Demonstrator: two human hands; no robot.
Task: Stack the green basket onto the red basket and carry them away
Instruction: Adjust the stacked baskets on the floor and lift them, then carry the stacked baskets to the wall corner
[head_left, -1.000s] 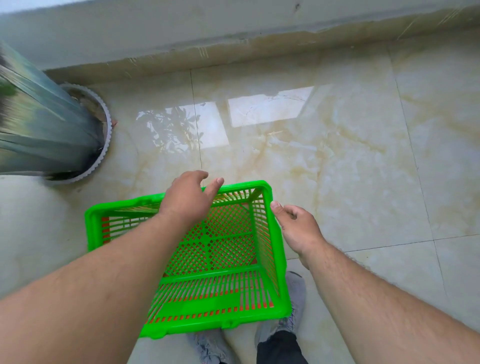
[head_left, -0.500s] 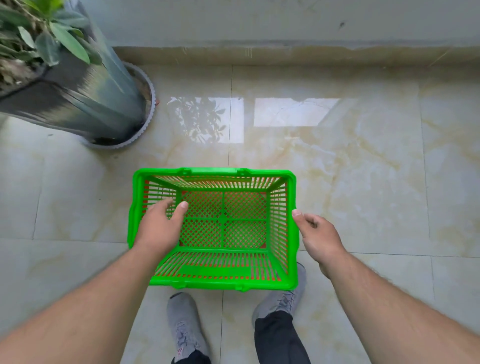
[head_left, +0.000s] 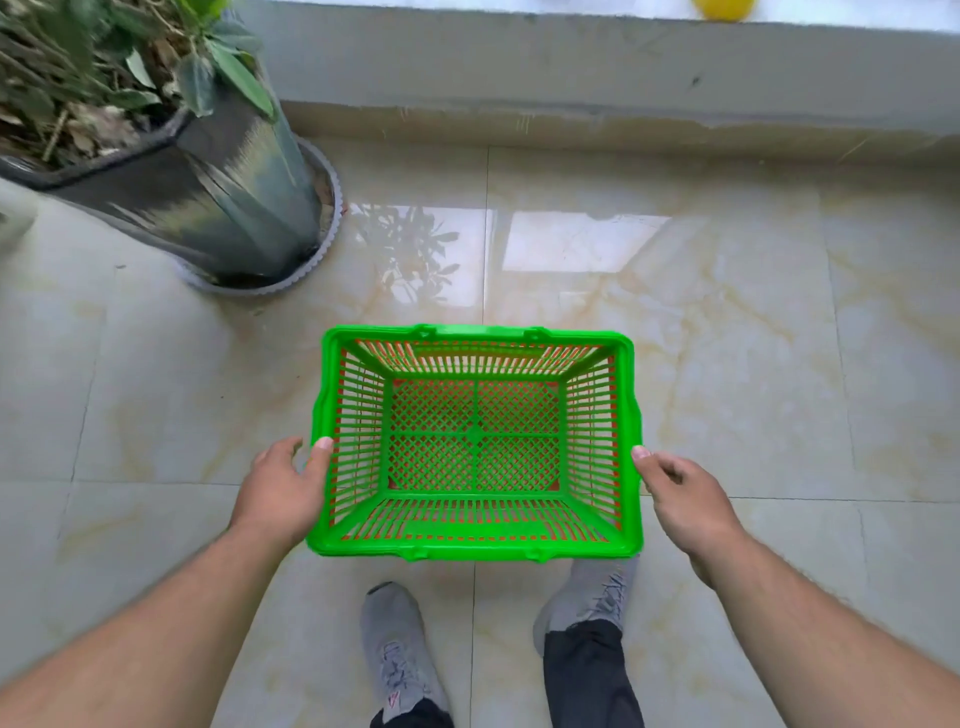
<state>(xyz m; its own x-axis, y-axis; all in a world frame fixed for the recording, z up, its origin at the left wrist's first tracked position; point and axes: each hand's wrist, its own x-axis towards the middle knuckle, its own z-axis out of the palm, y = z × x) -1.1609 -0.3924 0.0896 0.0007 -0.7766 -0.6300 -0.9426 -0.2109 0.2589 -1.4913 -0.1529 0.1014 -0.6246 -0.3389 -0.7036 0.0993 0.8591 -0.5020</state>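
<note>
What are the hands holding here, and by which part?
The green basket, nested over the red basket: left hand and right hand grip its side rims.

Glossy green plastic basket (head_left: 475, 546), polished marble-look floor tiles (head_left: 727, 364), matt concrete ledge (head_left: 571, 67)

Green basket (head_left: 475, 543) with lattice mesh, red basket (head_left: 400, 385) showing through.

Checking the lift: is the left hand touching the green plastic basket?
Touching: the head view shows the left hand with its thumb on the green plastic basket rim.
</note>
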